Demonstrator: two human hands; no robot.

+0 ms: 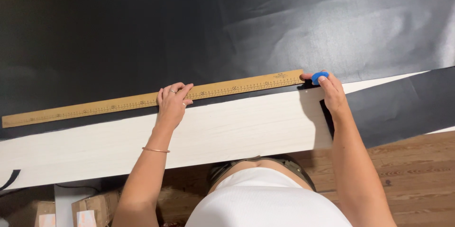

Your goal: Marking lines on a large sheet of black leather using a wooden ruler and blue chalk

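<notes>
Your left hand (171,101) presses flat, fingers spread, on wooden yardstick (151,98) lying across black sheet material (142,32) at white table (213,132) edge. Right hand (332,92) pinches blue chalk (319,77) at the yardstick's right end. Light pressure could let the yardstick pivot, skewing your line.

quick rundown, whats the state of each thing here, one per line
wooden ruler: flat on the black sheet, pressed by left hand
black sheet: spread out, creased at right
blue tool: pinched in right hand at the ruler's end
white table: partly covered
</notes>
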